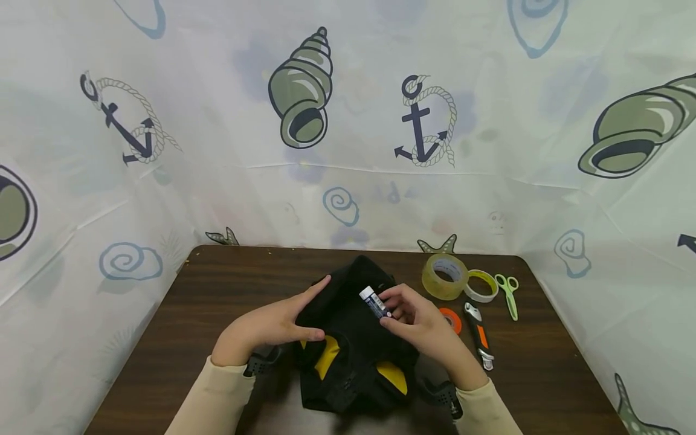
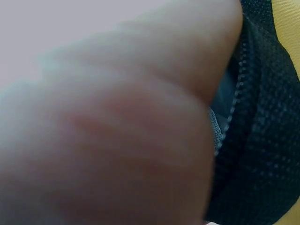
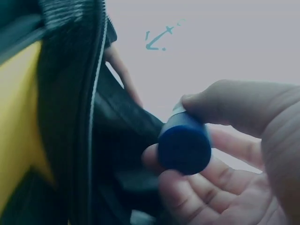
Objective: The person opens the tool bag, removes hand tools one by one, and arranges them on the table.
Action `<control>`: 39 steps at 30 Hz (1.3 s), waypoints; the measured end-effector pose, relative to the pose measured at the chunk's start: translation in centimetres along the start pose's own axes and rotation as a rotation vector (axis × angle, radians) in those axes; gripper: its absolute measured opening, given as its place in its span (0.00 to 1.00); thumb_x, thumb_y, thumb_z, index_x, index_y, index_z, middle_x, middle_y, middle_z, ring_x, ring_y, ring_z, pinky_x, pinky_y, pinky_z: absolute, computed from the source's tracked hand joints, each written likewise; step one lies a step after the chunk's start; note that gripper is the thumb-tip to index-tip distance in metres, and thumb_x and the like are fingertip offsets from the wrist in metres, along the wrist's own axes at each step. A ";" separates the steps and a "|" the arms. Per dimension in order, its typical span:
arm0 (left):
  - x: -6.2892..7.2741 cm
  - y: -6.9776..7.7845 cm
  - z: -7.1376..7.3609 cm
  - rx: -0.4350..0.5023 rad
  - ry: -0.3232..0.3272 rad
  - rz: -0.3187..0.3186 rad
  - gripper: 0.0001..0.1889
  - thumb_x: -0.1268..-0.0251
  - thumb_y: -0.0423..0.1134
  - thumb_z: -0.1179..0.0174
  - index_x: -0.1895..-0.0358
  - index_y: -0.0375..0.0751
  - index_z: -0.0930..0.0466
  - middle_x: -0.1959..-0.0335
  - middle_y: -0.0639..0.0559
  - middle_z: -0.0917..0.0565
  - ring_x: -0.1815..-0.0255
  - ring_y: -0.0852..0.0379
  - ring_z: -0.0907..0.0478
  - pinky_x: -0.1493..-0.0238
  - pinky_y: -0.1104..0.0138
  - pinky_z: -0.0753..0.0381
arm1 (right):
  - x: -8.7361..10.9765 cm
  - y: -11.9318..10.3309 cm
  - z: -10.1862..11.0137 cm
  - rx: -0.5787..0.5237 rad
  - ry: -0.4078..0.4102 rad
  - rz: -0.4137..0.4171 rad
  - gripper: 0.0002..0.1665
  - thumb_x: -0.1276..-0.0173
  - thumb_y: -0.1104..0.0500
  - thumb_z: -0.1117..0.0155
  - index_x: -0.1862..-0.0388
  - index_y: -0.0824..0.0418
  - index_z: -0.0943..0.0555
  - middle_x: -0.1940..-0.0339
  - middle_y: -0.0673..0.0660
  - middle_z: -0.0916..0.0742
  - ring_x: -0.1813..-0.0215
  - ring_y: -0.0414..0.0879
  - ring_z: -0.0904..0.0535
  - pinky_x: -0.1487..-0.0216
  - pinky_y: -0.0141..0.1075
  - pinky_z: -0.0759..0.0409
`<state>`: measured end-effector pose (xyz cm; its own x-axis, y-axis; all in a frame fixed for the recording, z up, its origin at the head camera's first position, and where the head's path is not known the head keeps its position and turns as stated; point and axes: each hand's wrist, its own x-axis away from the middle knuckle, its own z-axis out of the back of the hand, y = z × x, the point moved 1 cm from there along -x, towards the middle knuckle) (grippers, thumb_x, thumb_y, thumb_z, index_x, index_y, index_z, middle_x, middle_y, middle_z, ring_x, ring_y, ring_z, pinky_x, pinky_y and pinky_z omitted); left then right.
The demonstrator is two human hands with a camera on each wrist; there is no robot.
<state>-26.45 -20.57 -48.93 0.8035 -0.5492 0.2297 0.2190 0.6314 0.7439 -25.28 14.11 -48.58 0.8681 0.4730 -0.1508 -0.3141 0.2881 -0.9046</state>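
Note:
A black zippered bag (image 1: 359, 338) with yellow patches stands upright on the table, its top gaping. My left hand (image 1: 274, 320) holds the bag's left edge, thumb and index finger spread along it; the left wrist view has this hand (image 2: 117, 122) beside the zipper (image 2: 239, 89). With thumb and fingertips my right hand (image 1: 415, 317) pinches a glue stick (image 1: 375, 302) over the bag's opening. The stick has a white cap and dark blue label; its blue end (image 3: 185, 150) faces the right wrist camera. Something pale (image 3: 140, 217), too blurred to name, shows inside the bag.
To the right on the brown table (image 1: 217, 290) lie a clear packing tape roll (image 1: 432, 283), a white-and-yellow tape roll (image 1: 484, 296), green scissors (image 1: 510, 293), an orange tape roll (image 1: 454, 320) and a utility knife (image 1: 478, 335). A patterned curtain (image 1: 359, 109) surrounds the table.

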 end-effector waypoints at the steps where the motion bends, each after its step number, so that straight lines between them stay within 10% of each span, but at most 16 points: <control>1: 0.0 0.0 0.0 0.000 -0.002 -0.002 0.57 0.28 0.65 0.30 0.11 0.80 0.67 0.07 0.54 0.54 0.09 0.40 0.45 0.15 0.35 0.39 | 0.5 0.2 0.3 -0.009 0.028 -0.001 0.24 0.24 0.58 0.25 0.33 0.52 0.20 0.48 0.58 0.14 0.56 0.47 0.16 0.55 0.32 0.14; 13: 0.1 0.1 0.0 0.024 -0.005 0.009 0.57 0.29 0.65 0.30 0.11 0.81 0.67 0.07 0.57 0.56 0.09 0.42 0.47 0.15 0.36 0.38 | 4.0 2.9 5.0 -0.055 0.269 -0.026 0.23 0.21 0.66 0.31 0.31 0.68 0.24 0.49 0.65 0.13 0.58 0.41 0.15 0.61 0.32 0.13; 39: 0.1 0.0 -0.5 0.008 0.009 0.026 0.56 0.30 0.68 0.31 0.13 0.87 0.66 0.08 0.57 0.54 0.10 0.42 0.42 0.17 0.36 0.35 | 11.3 12.2 10.5 0.202 0.687 -0.470 0.29 0.22 0.64 0.30 0.27 0.69 0.27 0.46 0.68 0.11 0.61 0.23 0.22 0.62 0.22 0.20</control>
<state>-26.12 -20.34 -49.25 0.8137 -0.5277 0.2439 0.1933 0.6413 0.7426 -23.34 31.75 -57.16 0.9452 -0.3234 -0.0452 0.1307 0.5016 -0.8551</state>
